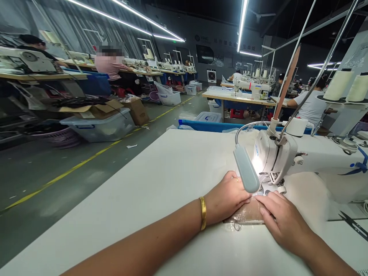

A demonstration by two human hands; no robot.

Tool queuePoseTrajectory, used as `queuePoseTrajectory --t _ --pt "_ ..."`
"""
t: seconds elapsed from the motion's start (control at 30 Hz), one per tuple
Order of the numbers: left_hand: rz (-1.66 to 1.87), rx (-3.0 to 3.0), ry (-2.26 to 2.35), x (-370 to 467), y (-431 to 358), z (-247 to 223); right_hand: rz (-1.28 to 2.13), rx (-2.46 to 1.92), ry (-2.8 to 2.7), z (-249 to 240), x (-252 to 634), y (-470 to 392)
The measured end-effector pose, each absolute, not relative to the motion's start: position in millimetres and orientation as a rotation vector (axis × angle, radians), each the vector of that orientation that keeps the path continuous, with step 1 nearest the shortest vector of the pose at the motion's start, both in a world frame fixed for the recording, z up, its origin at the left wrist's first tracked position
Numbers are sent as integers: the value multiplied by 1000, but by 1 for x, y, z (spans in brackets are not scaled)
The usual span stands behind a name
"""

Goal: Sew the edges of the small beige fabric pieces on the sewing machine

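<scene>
A small brown, shiny piece (249, 213) with a pale edge lies on the white table in front of the sewing machine (276, 153). My left hand (227, 197), with a gold bracelet at the wrist, presses on its left side, fingers together and partly behind the grey lamp (246, 168). On the right side, my right hand (283, 218) rests with its fingertips on the piece, close to the presser foot, thumb apart from the fingers. A small metal ring (237, 226) shows at the piece's front edge. The needle area is partly hidden by the lamp.
Black thread snips (355, 226) lie at the right edge of the white table (129, 214). Thread cones (339, 85) stand behind the machine. Cream fabric (307, 195) lies under the machine arm. Plastic bins (100, 124) stand on the floor at left. Several people sit at other machines.
</scene>
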State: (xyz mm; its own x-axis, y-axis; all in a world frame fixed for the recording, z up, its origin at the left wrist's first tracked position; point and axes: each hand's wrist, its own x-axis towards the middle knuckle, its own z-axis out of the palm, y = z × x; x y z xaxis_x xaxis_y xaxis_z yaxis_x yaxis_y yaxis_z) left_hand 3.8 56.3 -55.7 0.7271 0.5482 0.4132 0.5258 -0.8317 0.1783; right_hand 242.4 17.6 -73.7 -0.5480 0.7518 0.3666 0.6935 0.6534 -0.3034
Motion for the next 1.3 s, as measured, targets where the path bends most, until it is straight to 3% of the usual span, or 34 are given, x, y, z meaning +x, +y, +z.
queuePoseTrajectory --t 0.7,0.87,1.1,1.3 --pt "632 2900 1134 -5 64 -53 24 -1087 -2384 -39 285 -30" --pt "785 2943 1069 -3 58 -48 -173 -1161 -2382 -52 300 -62" --pt "858 2896 507 29 28 -37 -211 -1000 -2388 -84 278 -82" --pt "697 2797 708 32 15 -51 -78 -908 -2344 -83 268 -89"
